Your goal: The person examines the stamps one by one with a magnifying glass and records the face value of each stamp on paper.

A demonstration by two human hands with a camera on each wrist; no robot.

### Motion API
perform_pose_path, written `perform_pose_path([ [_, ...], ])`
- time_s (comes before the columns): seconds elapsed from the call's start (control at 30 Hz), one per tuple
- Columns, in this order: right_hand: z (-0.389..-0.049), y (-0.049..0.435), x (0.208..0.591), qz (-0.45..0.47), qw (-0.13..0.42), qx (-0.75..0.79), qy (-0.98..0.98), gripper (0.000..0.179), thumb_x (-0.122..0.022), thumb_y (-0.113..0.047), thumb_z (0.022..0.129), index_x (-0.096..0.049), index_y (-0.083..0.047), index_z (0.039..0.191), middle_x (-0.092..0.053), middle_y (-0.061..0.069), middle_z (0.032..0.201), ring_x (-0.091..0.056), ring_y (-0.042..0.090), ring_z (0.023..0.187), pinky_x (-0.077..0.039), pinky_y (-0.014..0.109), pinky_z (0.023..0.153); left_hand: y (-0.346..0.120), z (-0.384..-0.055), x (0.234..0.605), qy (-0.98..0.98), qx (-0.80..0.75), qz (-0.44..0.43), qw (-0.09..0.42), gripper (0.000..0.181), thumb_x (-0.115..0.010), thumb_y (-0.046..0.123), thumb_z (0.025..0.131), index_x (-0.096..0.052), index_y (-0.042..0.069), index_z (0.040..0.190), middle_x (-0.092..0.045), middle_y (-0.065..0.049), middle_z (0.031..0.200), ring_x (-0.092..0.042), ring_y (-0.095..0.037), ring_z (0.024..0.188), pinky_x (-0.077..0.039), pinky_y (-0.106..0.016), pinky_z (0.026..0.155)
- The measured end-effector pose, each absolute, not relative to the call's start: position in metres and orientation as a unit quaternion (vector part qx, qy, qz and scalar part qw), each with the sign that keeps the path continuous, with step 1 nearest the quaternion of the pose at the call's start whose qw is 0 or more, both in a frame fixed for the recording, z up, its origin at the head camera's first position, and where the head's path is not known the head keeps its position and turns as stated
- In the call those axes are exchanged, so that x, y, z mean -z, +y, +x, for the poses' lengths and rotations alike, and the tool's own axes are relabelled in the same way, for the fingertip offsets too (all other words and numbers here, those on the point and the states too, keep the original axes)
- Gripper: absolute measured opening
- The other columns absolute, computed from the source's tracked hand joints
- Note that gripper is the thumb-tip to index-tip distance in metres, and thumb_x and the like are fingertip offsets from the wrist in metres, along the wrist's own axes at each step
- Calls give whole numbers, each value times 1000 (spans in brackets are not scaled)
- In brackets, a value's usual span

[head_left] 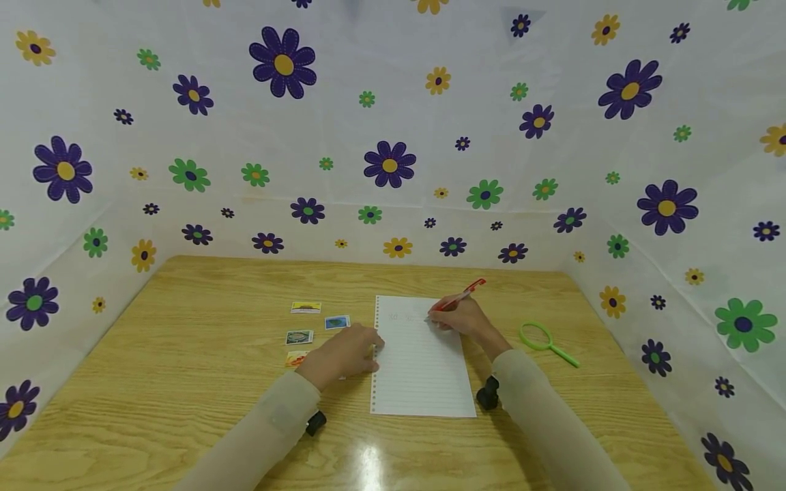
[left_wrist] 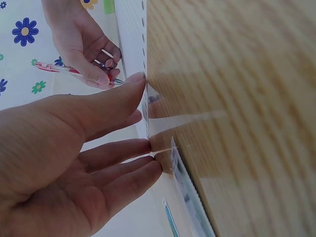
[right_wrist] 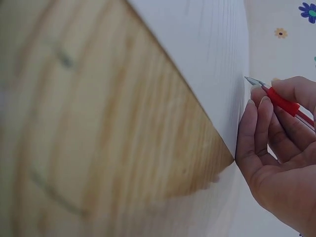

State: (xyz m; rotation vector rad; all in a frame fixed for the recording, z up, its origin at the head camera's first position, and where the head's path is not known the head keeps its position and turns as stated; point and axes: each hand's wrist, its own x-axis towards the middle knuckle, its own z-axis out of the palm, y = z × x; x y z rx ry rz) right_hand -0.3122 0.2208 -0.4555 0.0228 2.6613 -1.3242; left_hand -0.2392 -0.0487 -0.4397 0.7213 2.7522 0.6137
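A sheet of lined paper with punched holes down its left side lies on the wooden table. Faint writing shows on its top line. My right hand pinches a red pen, its tip at the top of the sheet. In the right wrist view the pen sits between thumb and fingertips, while the side of the hand rests on the paper. My left hand touches the sheet's left edge; in the left wrist view its fingers are fairly straight and grip nothing.
Several small picture cards lie left of the sheet, among them a yellow one, a blue one and a greenish one. A green magnifying glass lies to the right. Flower-print cloth walls the table at back and sides.
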Motion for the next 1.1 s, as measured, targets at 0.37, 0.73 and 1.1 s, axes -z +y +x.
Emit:
perform_pose_path([
  [0.37,-314,223,457,9,78,464,883,24,-74,-21,95,-75,-1,109,-76,12,100,-67,15,79,-60,24,75,-50,-239,438,939,-208,246,117,41,-79,17,91,-71,6,129,-68,-10,136,-59,-28,124,-50,-45,107],
  [0.73,-316,216,454,8,79,449,890,26,-73,-26,96,-75,-5,111,-76,9,97,-66,15,78,-56,22,72,-50,-241,442,938,-210,252,110,40,-79,17,91,-72,6,128,-69,-10,135,-60,-28,122,-50,-45,106],
  [1.1,-315,215,454,9,92,419,903,24,-76,-27,94,-77,-8,109,-75,10,101,-65,17,81,-51,23,69,-49,-241,442,940,-203,251,113,41,-79,18,91,-71,7,129,-68,-10,136,-59,-30,127,-49,-45,108],
])
